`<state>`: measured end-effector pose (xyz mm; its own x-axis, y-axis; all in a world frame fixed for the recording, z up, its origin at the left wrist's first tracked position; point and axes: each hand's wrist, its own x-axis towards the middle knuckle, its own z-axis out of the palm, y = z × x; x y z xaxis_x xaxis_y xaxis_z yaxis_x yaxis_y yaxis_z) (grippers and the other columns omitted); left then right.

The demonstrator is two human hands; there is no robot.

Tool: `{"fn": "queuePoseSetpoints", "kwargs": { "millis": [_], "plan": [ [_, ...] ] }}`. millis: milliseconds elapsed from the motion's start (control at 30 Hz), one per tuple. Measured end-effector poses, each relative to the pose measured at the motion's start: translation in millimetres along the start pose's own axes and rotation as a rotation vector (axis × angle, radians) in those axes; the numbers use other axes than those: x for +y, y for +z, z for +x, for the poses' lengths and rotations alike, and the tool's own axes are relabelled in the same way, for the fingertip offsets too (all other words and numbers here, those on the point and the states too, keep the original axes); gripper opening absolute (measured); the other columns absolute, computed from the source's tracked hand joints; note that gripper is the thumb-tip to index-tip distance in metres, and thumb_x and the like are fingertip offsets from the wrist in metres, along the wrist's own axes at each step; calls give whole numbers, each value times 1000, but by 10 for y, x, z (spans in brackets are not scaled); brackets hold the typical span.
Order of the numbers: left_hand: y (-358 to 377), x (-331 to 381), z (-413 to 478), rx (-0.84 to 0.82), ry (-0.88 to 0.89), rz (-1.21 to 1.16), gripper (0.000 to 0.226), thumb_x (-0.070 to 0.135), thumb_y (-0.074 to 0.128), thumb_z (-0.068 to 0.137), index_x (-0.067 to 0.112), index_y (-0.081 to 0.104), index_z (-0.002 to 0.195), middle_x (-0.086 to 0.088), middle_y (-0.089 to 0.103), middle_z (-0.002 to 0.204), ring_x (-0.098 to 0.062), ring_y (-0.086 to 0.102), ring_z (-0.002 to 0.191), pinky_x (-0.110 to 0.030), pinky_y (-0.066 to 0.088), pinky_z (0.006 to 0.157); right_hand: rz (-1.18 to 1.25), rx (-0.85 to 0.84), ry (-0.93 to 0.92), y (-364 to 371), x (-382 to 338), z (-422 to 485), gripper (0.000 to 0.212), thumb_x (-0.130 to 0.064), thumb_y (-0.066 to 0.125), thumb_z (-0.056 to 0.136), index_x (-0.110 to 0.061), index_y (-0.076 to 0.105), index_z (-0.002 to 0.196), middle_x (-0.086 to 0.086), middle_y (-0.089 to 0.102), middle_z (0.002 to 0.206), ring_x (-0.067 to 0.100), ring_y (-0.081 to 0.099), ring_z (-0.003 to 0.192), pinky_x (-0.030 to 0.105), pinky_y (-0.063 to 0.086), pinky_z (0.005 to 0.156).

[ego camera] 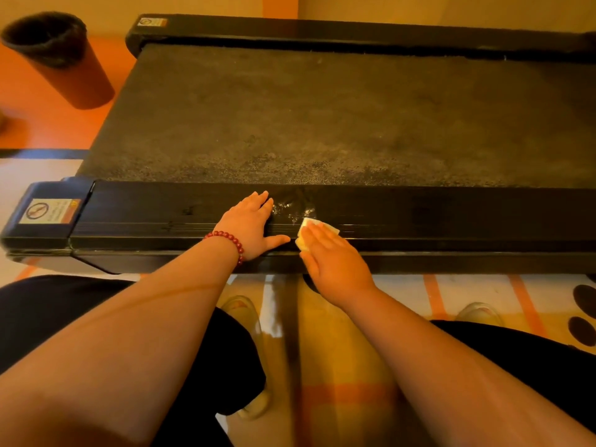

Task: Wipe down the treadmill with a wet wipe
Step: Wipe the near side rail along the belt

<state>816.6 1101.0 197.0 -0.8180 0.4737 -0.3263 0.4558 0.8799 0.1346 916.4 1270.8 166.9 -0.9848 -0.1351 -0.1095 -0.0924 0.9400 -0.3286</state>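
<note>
A: Where's the wipe?
B: wet wipe (325,226) is flat on the near side rail (451,217) of the treadmill (322,108), under the right hand (332,259). Fingers straight, palm down, pressing on it, not curled round it. Wipe edges stick out past the fingertips and on the thumb side.
A: Left?
B: left hand (250,224) is flat on the same rail, just beside the right. Fingers extended, thumb out close to the wipe, holding nothing. Red bead bracelet (230,240) on that wrist.
A: Surface?
B: Wet streaks (290,208) on the rail just ahead of the wipe. Belt looks mottled, speckled along the rail edge.
A: Surroundings?
B: Dark bin (61,59) on the orange floor off the far-left corner. Warning sticker (48,211) on the near-left end cap.
</note>
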Motion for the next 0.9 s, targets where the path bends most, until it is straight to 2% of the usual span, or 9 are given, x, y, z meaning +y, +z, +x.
{"fn": "queuePoseSetpoints", "kwargs": {
  "millis": [67, 233, 300, 433, 500, 600, 667, 833, 900],
  "plan": [
    [-5, -12, 1, -7, 14, -2, 89, 64, 43, 89, 14, 7, 153, -1, 1, 161, -18, 2, 147, -35, 9, 118, -13, -29, -19, -42, 92, 1, 53, -36, 29, 104, -19, 18, 153, -2, 15, 161, 11, 10, 148, 30, 15, 118],
    [-22, -97, 16, -31, 31, -25, 89, 63, 45, 89, 14, 6, 153, 0, 0, 161, -17, 1, 147, -37, 12, 119, 45, 65, 272, -114, 252, 49, 52, -36, 23, 105, -17, 17, 153, 0, 17, 160, 14, 14, 147, 29, 16, 117],
    [-15, -103, 18, -21, 40, -6, 90, 63, 44, 89, 14, 6, 153, 0, 1, 161, -17, 1, 147, -36, 10, 119, 23, 65, 235, -83, 127, 86, 52, -35, 24, 105, -15, 19, 153, 1, 17, 160, 15, 13, 148, 29, 14, 117],
    [-18, -100, 25, -20, 44, -1, 90, 63, 44, 89, 13, 6, 153, 0, 0, 161, -17, 0, 147, -35, 8, 118, -5, -5, -6, -51, 29, 34, 53, -35, 31, 104, -17, 20, 153, -1, 17, 160, 12, 12, 148, 28, 13, 117],
    [-14, -103, 30, -26, 41, -10, 90, 63, 45, 88, 13, 6, 153, 0, 0, 161, -16, 0, 147, -35, 9, 118, -17, -11, 15, -70, 124, 24, 52, -35, 29, 104, -18, 20, 153, -3, 17, 160, 11, 12, 147, 28, 14, 119],
    [-9, -106, 40, -25, 38, -11, 92, 64, 45, 87, 13, 5, 153, 0, 0, 161, -17, 0, 147, -36, 10, 119, 18, 41, 235, -115, 210, 88, 53, -37, 24, 105, -18, 19, 153, 0, 18, 160, 15, 16, 147, 31, 19, 116],
    [-12, -112, 46, -28, 32, -17, 93, 65, 46, 86, 14, 5, 153, 0, 0, 161, -16, 1, 147, -37, 12, 120, 39, 70, 300, -99, 132, 158, 52, -36, 22, 105, -17, 19, 153, 2, 16, 160, 17, 14, 147, 33, 20, 116],
    [-50, -114, 57, -15, 33, 50, 97, 69, 44, 84, 13, 3, 153, -2, -1, 161, -18, 1, 147, -36, 9, 118, 19, -8, -9, -55, 19, 140, 51, -36, 27, 105, -17, 25, 152, -2, 22, 159, 12, 15, 147, 24, 9, 116],
    [-51, -131, 72, 2, 37, 59, 101, 71, 45, 82, 12, 4, 153, -3, -1, 161, -18, 0, 148, -35, 6, 118, 38, 55, 63, -104, 179, 174, 50, -39, 20, 103, -18, 37, 145, 0, 38, 151, 16, 32, 141, 29, 28, 113]
  ]
}}
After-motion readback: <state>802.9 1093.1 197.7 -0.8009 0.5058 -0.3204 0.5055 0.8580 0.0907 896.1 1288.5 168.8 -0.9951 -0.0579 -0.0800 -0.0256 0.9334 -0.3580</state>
